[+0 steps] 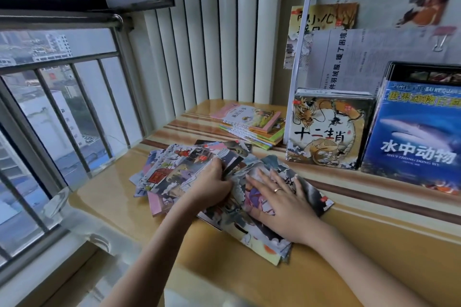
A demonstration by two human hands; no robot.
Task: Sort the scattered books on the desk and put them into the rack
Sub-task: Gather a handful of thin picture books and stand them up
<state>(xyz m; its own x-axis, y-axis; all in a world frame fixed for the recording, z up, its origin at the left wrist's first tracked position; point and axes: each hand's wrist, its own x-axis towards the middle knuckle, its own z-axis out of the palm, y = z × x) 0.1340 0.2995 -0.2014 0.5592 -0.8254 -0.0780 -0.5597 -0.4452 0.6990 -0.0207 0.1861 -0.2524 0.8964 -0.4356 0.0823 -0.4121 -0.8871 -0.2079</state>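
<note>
A messy pile of thin picture books [189,177] lies in the middle of the yellow counter [374,244]. The books overlap and point different ways, so they need to be squared up before they can go anywhere. That looks like the job right now: gathering the loose books into one neat bunch.

The left hand [212,182] sits on the left part of the pile. Its fingers are bent over the edge of some books, and it seems to grip a few of them, maybe to lift them or slide them together. How many it holds is hard to tell.

The right hand [277,204] lies flat on the right part of the pile. Its fingers are straight and spread apart, and a ring shows on one finger. It presses down on a book with a dark cover [311,192], probably to keep the pile from sliding while the other hand works.

The white rack [303,40] stands at the back right of the counter. A dragon book [324,129] and a blue sea animal book [419,137] stand upright at its front, covers facing out. Papers and another book sit in the higher slots behind them.

A small neat stack of colourful books [252,122] lies flat just left of the rack, apart from the messy pile. It is not in the rack yet.
</note>
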